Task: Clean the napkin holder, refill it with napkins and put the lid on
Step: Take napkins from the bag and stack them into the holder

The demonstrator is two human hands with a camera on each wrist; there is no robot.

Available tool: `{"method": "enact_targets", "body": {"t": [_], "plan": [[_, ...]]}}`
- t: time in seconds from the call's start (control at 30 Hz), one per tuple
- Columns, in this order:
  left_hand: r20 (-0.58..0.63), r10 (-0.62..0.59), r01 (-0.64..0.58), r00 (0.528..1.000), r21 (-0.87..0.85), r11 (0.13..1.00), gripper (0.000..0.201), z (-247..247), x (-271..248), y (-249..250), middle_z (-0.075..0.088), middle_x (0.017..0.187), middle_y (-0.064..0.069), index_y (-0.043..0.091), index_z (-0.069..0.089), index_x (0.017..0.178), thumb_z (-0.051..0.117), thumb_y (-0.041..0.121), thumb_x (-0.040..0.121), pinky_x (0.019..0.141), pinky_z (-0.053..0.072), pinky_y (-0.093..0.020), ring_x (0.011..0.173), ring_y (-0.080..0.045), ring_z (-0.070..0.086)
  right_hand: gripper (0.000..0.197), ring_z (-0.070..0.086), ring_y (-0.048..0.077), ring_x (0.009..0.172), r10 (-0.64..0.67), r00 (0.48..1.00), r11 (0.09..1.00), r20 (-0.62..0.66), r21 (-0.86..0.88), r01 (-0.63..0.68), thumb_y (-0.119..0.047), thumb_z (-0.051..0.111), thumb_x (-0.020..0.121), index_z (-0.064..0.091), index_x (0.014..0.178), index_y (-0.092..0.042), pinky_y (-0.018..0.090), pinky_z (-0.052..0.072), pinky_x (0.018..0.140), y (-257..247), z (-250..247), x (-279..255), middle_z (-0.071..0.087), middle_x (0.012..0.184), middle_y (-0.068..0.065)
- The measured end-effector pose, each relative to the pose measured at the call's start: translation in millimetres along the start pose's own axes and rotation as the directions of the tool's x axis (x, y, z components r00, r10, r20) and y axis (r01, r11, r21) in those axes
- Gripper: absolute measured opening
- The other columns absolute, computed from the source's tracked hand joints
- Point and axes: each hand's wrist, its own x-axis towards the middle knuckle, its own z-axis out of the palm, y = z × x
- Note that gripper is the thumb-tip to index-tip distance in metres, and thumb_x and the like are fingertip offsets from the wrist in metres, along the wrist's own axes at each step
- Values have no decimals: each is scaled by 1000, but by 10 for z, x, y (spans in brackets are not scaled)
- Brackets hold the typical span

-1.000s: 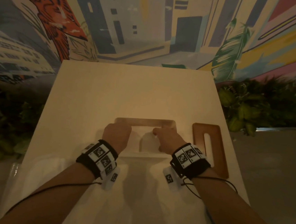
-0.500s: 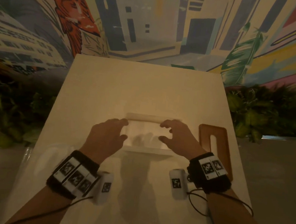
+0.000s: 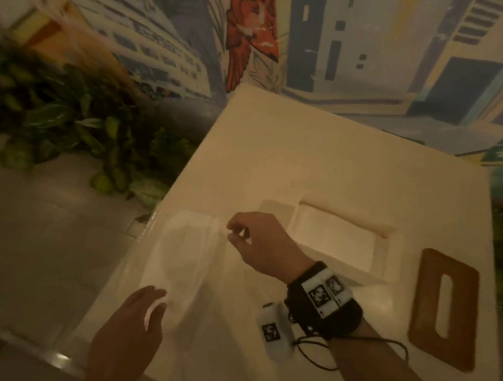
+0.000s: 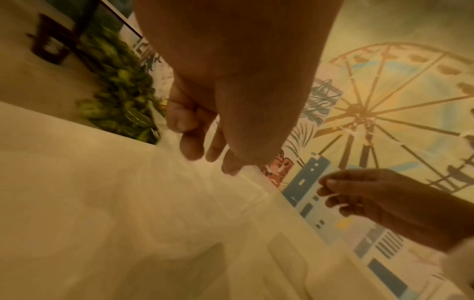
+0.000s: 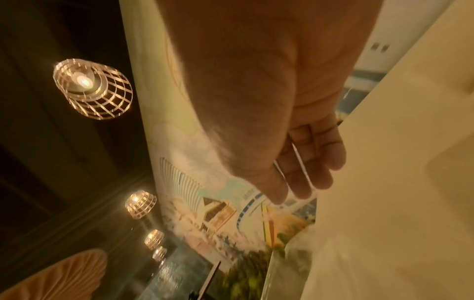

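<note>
The napkin holder (image 3: 386,258), a pale open box, stands mid-table with a white napkin stack (image 3: 334,241) lying inside it. Its brown wooden lid (image 3: 423,302) with a long slot lies flat to the right. A clear plastic napkin pack (image 3: 182,260) lies at the table's left edge. My right hand (image 3: 231,233) reaches across and pinches the pack's far corner film; in the left wrist view the right hand (image 4: 330,198) shows glints of film at its fingers. My left hand (image 3: 155,302) rests with nearly straight fingers on the pack's near end, and the left hand (image 4: 205,156) touches the plastic.
The cream table (image 3: 339,155) runs back to a painted mural wall (image 3: 335,44). Green plants (image 3: 75,124) line the floor to the left and more sit right of the table. Hanging lamps (image 5: 92,89) show in the right wrist view.
Both hands left the napkin holder and moved left to the plastic pack. My head turned left, so the holder and lid now sit right of centre.
</note>
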Motion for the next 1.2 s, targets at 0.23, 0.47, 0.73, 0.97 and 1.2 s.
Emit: {"method": "enact_targets", "body": {"t": [0.23,0.47,0.73,0.97,1.2], "plan": [[227,-132,118,965,74,990,34,79,-33,-258,37,151,19,47,56,125,47,49,93,99,43,-32,126,-8,52,33,53,29,116,85,969,938,231,-346,0,-27,45,98,49,129,-14,40,43,94,-296,518,706,52,130,9],[298,-147,130,943,76,989,36,47,7,-268,32,152,22,48,54,127,42,52,94,99,41,-30,127,-5,50,27,59,26,104,151,944,867,294,-497,16,-27,55,92,58,115,-12,37,46,84,-399,664,978,60,113,7],[314,-104,108,944,5,994,36,26,7,-340,32,152,22,44,56,126,43,51,94,101,42,-30,127,-4,50,48,60,28,106,263,915,897,306,-426,-115,-34,73,80,53,118,-12,37,47,84,-407,636,1118,60,117,7],[316,-91,96,944,-1,995,36,24,14,-356,31,152,22,44,56,126,42,52,94,100,41,-29,128,-5,49,34,60,28,103,141,973,897,183,-439,-47,-22,62,90,53,121,-12,36,47,86,-469,669,1004,59,116,8],[272,-78,92,959,-39,995,32,53,11,-363,37,149,20,42,61,121,49,49,92,95,45,-29,120,-8,56,43,53,29,103,324,910,930,257,-262,-257,-27,71,79,53,115,-14,44,44,93,-441,688,1004,57,113,6]]}}
